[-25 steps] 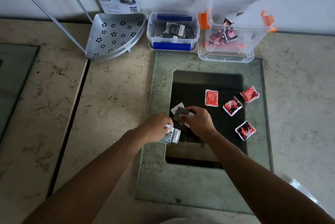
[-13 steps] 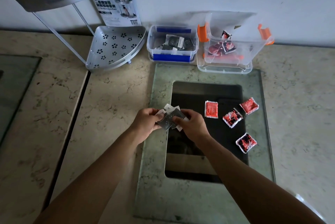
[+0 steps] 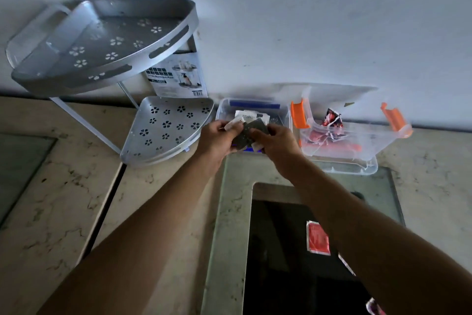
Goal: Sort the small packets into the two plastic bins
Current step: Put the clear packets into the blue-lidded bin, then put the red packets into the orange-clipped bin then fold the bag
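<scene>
Both hands are over the small clear plastic bin with the blue base (image 3: pixel 284 113) at the back of the marble bench (image 3: pixel 63 212), right by the wall. The left hand (image 3: pixel 217 139) and right hand (image 3: pixel 277 139) are each pinched shut on the same little bunch of dark grey and white foil packets (image 3: pixel 246 132), which sits just above the bin's front edge. That bin already has a few dark and white packets in it, so this looks like the right home for the bunch.

To do the drop well, I'd say get the whole bunch past the front rim before letting go, because right now part of it seems to hang over the edge and a loose packet could slide down onto the bench. Let one hand release first so the other can tip the stack in flat; foil like this is slippery and fans out easily.

Next door on the right, the clear plastic bin with orange latches (image 3: pixel 367 141) holds the red stuff, so keep the dark ones out of it. There's a flat red packet (image 3: pixel 318 239) on the dark glass panel (image 3: pixel 281 251) nearer the camera, and at least one more peeking out at the bottom right, mostly hidden by the right arm. Those would be next.

The silver perforated corner shelf (image 3: pixel 166 125) on the left is close to the left hand but not in the way.
</scene>
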